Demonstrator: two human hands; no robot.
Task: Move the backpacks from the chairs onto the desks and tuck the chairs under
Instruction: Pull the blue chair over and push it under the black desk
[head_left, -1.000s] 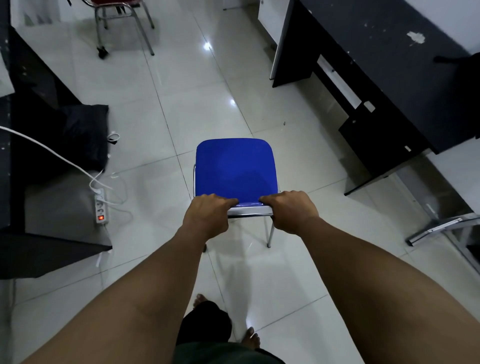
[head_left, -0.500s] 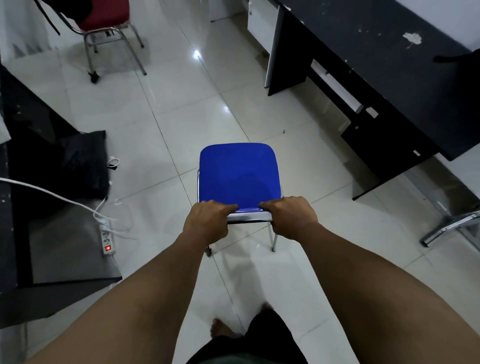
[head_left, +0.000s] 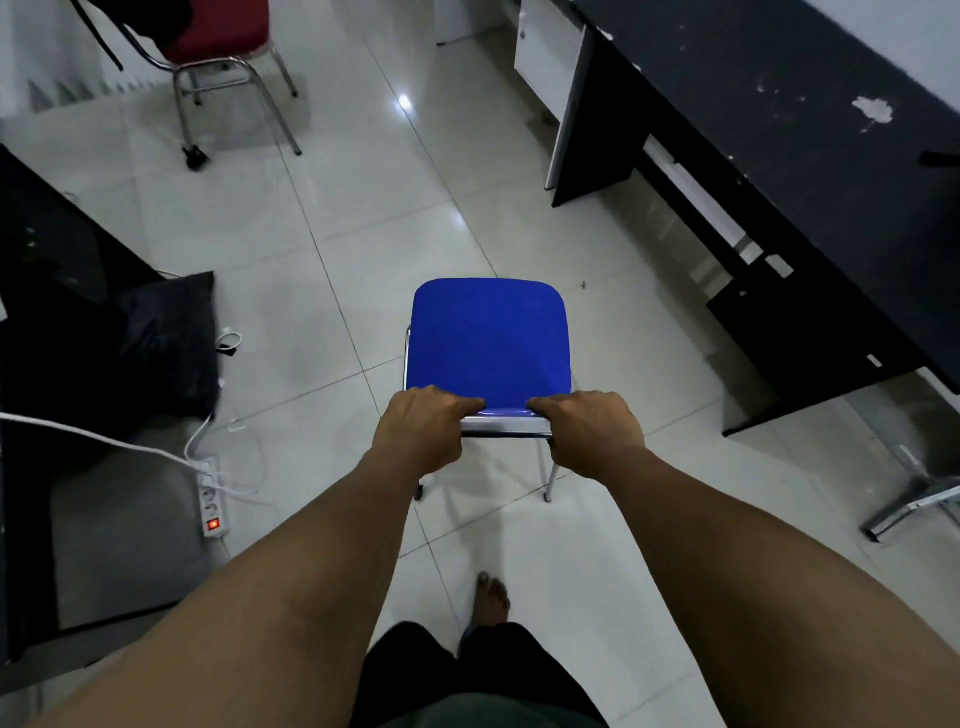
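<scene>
A blue-seated chair (head_left: 488, 340) with chrome legs stands on the white tiled floor in front of me, its seat bare. My left hand (head_left: 423, 434) grips the left end of its chrome top rail, and my right hand (head_left: 589, 434) grips the right end. A black desk (head_left: 810, 171) runs along the right side. A red chair (head_left: 218, 31) with something dark hanging on it stands at the far left. Only a dark edge (head_left: 940, 158) at the right of the black desk might be a backpack; I cannot tell.
Another dark desk (head_left: 47, 244) stands at the left with a black cushion-like object (head_left: 171, 338) on the floor beside it. A white power strip (head_left: 212, 501) with cables lies on the floor at the left. A chrome base (head_left: 914, 504) shows at the right edge.
The view has advanced across the floor with the blue chair held in both hands; the red chair and right desk have come further into view. My grip is unchanged.
</scene>
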